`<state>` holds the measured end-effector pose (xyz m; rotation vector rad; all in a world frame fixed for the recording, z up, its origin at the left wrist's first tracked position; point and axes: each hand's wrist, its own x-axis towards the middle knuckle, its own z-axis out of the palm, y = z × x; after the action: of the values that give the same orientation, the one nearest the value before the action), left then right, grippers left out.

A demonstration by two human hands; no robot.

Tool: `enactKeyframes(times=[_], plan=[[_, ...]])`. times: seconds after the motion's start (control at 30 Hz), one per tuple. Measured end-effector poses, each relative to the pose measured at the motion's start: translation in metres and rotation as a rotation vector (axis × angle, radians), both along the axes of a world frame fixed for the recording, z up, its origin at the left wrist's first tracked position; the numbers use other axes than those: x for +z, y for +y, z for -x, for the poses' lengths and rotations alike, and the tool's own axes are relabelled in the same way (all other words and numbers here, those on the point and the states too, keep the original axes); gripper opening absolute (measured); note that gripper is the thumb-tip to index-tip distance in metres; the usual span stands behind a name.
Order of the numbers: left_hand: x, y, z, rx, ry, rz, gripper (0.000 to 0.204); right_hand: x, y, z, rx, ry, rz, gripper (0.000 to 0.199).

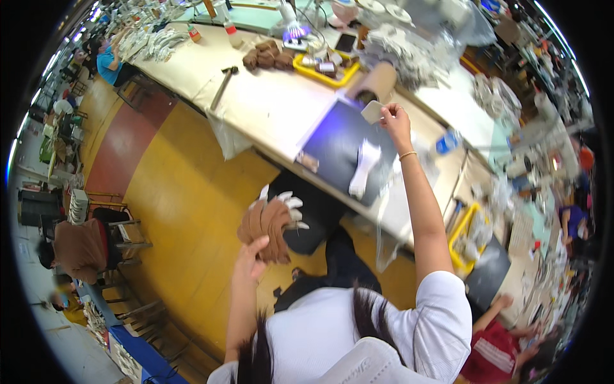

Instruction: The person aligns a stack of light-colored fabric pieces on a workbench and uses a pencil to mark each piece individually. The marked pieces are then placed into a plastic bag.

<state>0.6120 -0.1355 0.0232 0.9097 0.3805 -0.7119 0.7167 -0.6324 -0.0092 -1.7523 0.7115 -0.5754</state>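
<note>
My left hand (pixel 251 259) is raised over the yellow floor and grips a fanned stack of brown and white flat shaped pieces (pixel 270 224). My right hand (pixel 395 121) reaches out over the long workbench and pinches a small pale beige piece (pixel 372 112) between its fingertips. Just below that hand lies a dark cutting mat (pixel 332 150) with a white sock-shaped piece (pixel 363 168) on it. A cardboard roll (pixel 374 83) lies beside the mat's far corner.
The cream workbench (pixel 268 105) carries a hammer (pixel 222 86), a pile of brown pieces (pixel 267 56), a yellow tray (pixel 326 69) and heaps of white pieces (pixel 409 61). Other people sit at the far left (pixel 80 249), lower right (pixel 495 349) and top left (pixel 109 61).
</note>
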Motion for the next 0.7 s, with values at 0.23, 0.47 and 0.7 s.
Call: enactKeyframes(times=[0.23,0.47,0.7], plan=[[0.007,-0.08,-0.05,0.16,0.113,0.009,0.064,-0.082,-0.13,-0.248,0.029,0.256,0.388,0.015],[0.017,-0.125,-0.089,0.23,0.161,-0.124,0.061,-0.126,-0.136,-0.35,0.047,0.457,0.503,0.023],[0.024,-0.152,-0.112,0.211,0.189,-0.197,0.065,-0.133,-0.121,-0.36,0.02,0.584,0.521,0.041]])
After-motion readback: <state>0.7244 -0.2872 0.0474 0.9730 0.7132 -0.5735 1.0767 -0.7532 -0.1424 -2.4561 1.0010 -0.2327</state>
